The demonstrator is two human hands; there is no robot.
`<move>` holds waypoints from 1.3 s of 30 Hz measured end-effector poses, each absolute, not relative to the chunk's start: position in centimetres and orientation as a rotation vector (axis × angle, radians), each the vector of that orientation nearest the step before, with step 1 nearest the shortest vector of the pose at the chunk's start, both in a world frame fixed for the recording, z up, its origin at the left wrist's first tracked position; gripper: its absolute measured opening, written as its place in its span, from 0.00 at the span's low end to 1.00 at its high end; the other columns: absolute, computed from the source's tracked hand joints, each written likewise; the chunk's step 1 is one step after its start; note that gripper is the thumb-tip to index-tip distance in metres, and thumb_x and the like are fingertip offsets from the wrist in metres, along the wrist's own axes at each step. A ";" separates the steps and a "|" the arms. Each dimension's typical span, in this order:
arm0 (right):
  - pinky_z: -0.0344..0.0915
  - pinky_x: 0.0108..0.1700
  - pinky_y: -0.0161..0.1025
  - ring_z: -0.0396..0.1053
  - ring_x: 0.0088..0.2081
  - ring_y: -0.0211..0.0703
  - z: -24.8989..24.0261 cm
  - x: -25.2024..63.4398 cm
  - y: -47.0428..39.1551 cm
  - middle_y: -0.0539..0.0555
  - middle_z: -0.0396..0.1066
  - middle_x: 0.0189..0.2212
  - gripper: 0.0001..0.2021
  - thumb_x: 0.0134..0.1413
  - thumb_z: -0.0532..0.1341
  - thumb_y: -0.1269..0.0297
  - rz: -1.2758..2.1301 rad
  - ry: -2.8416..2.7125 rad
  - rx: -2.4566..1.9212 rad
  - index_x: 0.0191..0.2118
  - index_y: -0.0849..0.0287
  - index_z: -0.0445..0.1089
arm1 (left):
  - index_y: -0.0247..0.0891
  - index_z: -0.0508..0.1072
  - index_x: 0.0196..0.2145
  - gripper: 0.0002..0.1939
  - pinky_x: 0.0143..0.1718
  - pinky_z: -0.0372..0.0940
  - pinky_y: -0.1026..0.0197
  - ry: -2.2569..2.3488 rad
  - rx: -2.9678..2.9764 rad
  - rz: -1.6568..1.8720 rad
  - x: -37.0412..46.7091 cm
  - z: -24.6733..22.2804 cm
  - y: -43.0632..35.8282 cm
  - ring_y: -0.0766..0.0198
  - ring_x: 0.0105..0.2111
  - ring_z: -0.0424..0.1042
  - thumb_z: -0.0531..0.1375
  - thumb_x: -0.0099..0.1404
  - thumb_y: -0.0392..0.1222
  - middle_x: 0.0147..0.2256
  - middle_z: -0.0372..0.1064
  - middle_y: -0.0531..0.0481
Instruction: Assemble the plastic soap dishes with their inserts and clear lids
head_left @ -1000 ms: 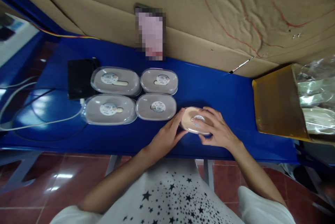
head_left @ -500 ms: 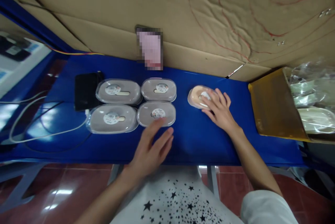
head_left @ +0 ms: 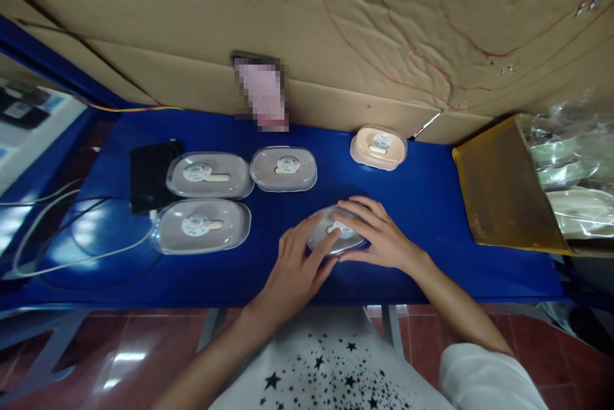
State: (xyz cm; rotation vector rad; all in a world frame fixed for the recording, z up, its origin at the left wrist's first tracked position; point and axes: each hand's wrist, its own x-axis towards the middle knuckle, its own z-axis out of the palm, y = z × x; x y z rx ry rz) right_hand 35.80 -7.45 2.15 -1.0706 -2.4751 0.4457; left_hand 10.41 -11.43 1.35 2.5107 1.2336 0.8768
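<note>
Near the front of the table, an oval grey container with a clear lid (head_left: 338, 245) lies between my two hands. My left hand (head_left: 304, 256) holds its left side, thumb and fingers bent over the lid near the round label. Over the right side curl the fingers of my right hand (head_left: 374, 234), hiding part of that end. Behind my hands stands a peach-coloured oval container (head_left: 378, 148), also with a clear lid and a round label. To the left are a grey container at the back (head_left: 283, 169), another beside it (head_left: 211, 175) and one in front (head_left: 202, 226).
A black tablet-like device (head_left: 152, 176) with a white cable lies at the left. An open cardboard box (head_left: 508, 186) with plastic-wrapped pale green containers stands at the right. Behind the blue table (head_left: 412, 205) rises a cardboard wall (head_left: 192, 32) with a blurred pink item (head_left: 261, 93) against it.
The front right grey container has moved right, between both hands. My right hand has left the peach container, now farther back, and come left to the grey one.
</note>
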 end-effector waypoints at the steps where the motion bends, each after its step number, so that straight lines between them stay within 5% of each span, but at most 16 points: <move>1: 0.65 0.71 0.62 0.62 0.72 0.60 2.0 36.1 -7.3 0.59 0.67 0.72 0.40 0.63 0.70 0.41 0.429 -2.448 -1.103 0.75 0.48 0.62 | 0.42 0.61 0.71 0.29 0.63 0.70 0.39 1.268 2.454 0.883 10.3 1.1 -11.2 0.40 0.70 0.65 0.64 0.77 0.40 0.70 0.60 0.29; 5: 0.68 0.69 0.60 0.68 0.68 0.60 0.9 37.2 -6.5 0.59 0.71 0.69 0.34 0.66 0.68 0.43 0.379 -2.286 -1.274 0.72 0.49 0.68 | 0.41 0.52 0.75 0.37 0.64 0.71 0.39 1.245 2.283 0.819 9.8 0.0 -10.8 0.41 0.70 0.65 0.64 0.77 0.44 0.71 0.59 0.28; 10: 0.60 0.72 0.66 0.61 0.74 0.61 0.4 38.1 -5.3 0.60 0.68 0.71 0.27 0.74 0.60 0.47 0.297 -2.060 -1.552 0.71 0.50 0.68 | 0.41 0.69 0.64 0.20 0.63 0.72 0.38 1.159 2.437 0.717 10.0 -0.3 -10.8 0.40 0.68 0.68 0.63 0.77 0.38 0.70 0.62 0.31; 14: 0.52 0.75 0.66 0.55 0.77 0.59 1.5 38.2 -5.6 0.58 0.64 0.74 0.24 0.77 0.56 0.52 0.230 -2.125 -1.474 0.72 0.48 0.66 | 0.41 0.71 0.60 0.15 0.63 0.72 0.38 1.118 2.422 0.699 9.8 0.0 -10.3 0.40 0.70 0.66 0.61 0.78 0.39 0.72 0.59 0.30; 20: 0.53 0.74 0.57 0.75 0.62 0.50 2.2 36.6 -7.0 0.51 0.81 0.58 0.23 0.74 0.63 0.47 0.272 -2.511 -0.996 0.67 0.47 0.72 | 0.43 0.68 0.62 0.15 0.68 0.69 0.39 1.111 2.274 0.712 9.3 0.1 -9.0 0.43 0.73 0.61 0.58 0.81 0.42 0.75 0.53 0.33; 30: 0.62 0.63 0.50 0.79 0.54 0.44 2.0 35.8 -7.4 0.48 0.84 0.54 0.15 0.75 0.63 0.52 0.259 -2.445 -0.974 0.60 0.49 0.77 | 0.48 0.54 0.74 0.34 0.70 0.67 0.38 1.168 2.076 0.784 10.1 -0.7 -9.8 0.44 0.74 0.59 0.63 0.77 0.44 0.75 0.52 0.34; 34: 0.64 0.59 0.48 0.79 0.51 0.45 2.4 36.0 -7.3 0.50 0.85 0.50 0.14 0.74 0.64 0.53 0.178 -2.426 -1.013 0.58 0.50 0.78 | 0.45 0.54 0.74 0.34 0.67 0.69 0.38 1.248 2.108 0.874 10.8 -1.2 -10.7 0.43 0.73 0.61 0.63 0.77 0.41 0.76 0.49 0.31; 39: 0.64 0.56 0.48 0.78 0.51 0.49 2.7 36.7 -7.1 0.55 0.84 0.48 0.15 0.74 0.64 0.55 0.035 -2.427 -1.114 0.58 0.56 0.78 | 0.40 0.71 0.59 0.15 0.58 0.75 0.44 1.171 2.332 0.831 10.9 -0.7 -12.1 0.48 0.60 0.74 0.61 0.77 0.35 0.59 0.71 0.36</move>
